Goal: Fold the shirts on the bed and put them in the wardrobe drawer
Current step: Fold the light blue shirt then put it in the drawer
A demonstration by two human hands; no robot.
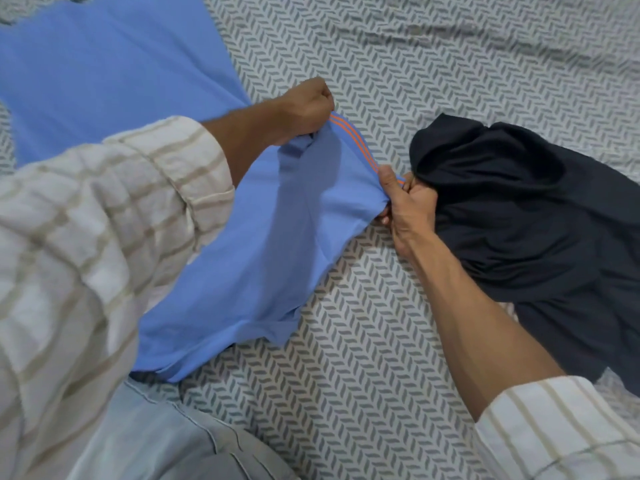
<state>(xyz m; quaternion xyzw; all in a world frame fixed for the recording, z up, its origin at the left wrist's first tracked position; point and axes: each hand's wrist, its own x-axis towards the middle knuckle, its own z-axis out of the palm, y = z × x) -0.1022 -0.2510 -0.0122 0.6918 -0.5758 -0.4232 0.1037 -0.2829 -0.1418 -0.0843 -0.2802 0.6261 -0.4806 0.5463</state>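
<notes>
Two shirts in view. One blue shirt [114, 74], spread from 10 o'clock toward centre, plain cloth, sleeve hem edged with two orange stripes [349, 135]. Left hand [304, 110] clenches that hem at its upper end; right hand [403, 204] pinches the lower end, hem taut between them. One black shirt [526, 216], crumpled, at 3 o'clock, touching the right hand. Both lie on a bed sheet [433, 53], white with grey chevron print, lightly wrinkled.

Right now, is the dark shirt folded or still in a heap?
Still in a heap. The dark shirt lies crumpled on the bedsheet, while both hands, left and right, grip the blue shirt.
</notes>
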